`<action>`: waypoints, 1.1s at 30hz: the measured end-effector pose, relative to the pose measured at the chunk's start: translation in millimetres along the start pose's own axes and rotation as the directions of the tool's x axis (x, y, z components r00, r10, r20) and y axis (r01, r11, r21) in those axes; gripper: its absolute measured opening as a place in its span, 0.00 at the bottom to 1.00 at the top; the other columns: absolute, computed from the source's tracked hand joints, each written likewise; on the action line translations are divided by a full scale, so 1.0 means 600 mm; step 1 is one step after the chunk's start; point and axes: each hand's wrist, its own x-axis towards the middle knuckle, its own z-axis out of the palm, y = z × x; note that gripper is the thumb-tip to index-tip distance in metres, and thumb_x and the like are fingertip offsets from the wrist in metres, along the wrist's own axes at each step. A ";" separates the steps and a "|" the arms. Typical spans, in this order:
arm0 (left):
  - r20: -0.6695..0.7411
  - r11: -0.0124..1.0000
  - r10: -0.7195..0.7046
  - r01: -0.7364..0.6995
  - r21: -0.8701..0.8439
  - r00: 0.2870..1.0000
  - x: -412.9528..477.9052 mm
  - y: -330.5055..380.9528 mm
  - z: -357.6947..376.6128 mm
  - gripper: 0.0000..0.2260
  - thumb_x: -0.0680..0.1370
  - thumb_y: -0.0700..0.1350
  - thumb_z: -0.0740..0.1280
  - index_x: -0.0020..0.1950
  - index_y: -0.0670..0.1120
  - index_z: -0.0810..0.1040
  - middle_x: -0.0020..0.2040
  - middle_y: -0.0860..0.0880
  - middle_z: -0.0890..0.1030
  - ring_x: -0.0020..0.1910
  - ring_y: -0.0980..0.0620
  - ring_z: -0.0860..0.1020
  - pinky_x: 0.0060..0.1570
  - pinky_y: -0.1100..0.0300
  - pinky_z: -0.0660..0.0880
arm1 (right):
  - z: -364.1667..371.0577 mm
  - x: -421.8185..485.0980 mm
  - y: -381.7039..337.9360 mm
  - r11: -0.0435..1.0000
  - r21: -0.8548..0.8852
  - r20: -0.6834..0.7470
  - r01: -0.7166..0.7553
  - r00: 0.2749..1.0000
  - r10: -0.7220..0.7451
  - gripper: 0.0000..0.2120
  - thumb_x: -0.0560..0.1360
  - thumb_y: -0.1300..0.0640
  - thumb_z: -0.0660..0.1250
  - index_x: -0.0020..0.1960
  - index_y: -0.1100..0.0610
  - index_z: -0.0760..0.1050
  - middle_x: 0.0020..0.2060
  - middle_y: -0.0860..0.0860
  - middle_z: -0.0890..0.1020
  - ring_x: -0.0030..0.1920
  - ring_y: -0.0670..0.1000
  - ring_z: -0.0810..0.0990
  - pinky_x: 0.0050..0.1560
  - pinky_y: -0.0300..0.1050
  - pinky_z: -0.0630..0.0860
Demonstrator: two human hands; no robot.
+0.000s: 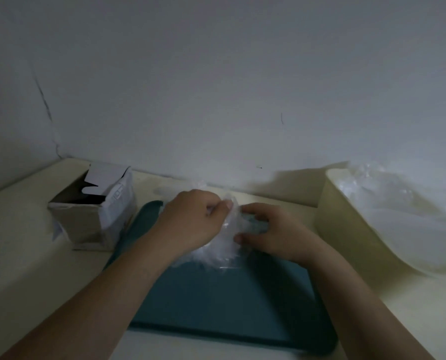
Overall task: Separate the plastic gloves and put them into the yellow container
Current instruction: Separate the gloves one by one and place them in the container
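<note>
A crumpled bunch of clear plastic gloves (223, 249) lies on the far part of a teal tray (216, 307). My left hand (190, 222) pinches the top of the bunch between thumb and fingers. My right hand (271, 233) is on the bunch's right side, its fingers curled into the plastic. The yellow container (346, 224) stands at the right, apart from both hands, with several clear plastic gloves (403, 214) heaped inside and spilling over its rim.
An open cardboard box (94, 211) stands left of the tray. The pale tabletop (21, 255) meets a white wall (216, 87) just behind the hands. The image is dim and slightly blurred.
</note>
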 end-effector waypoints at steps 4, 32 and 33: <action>0.016 0.955 -0.046 0.048 -0.294 0.999 -0.001 0.006 -0.023 0.26 0.81 0.62 0.66 0.40 0.40 0.80 0.35 0.38 0.79 0.32 0.52 0.77 0.37 0.56 0.72 | -0.018 -0.014 -0.020 0.971 0.213 -0.043 0.104 0.994 -0.097 0.41 0.65 0.46 0.84 0.74 0.41 0.72 0.69 0.35 0.76 0.69 0.34 0.72 0.67 0.32 0.68; 0.125 0.226 -0.304 0.199 -0.954 0.944 0.005 -0.011 -0.036 0.13 0.85 0.43 0.63 0.43 0.40 0.80 0.47 0.39 0.86 0.41 0.43 0.86 0.45 0.47 0.84 | 0.005 0.008 0.029 0.555 0.830 -0.257 -0.059 0.843 0.473 0.09 0.83 0.56 0.68 0.49 0.63 0.78 0.41 0.60 0.81 0.38 0.59 0.81 0.36 0.49 0.81; 0.117 0.235 -0.307 0.195 -0.952 0.944 0.005 -0.014 -0.036 0.13 0.84 0.43 0.64 0.42 0.40 0.79 0.47 0.38 0.86 0.43 0.42 0.86 0.47 0.46 0.84 | 0.000 0.008 0.030 0.630 0.776 -0.350 -0.022 0.817 0.459 0.09 0.83 0.55 0.67 0.51 0.61 0.79 0.45 0.57 0.83 0.45 0.60 0.83 0.43 0.53 0.84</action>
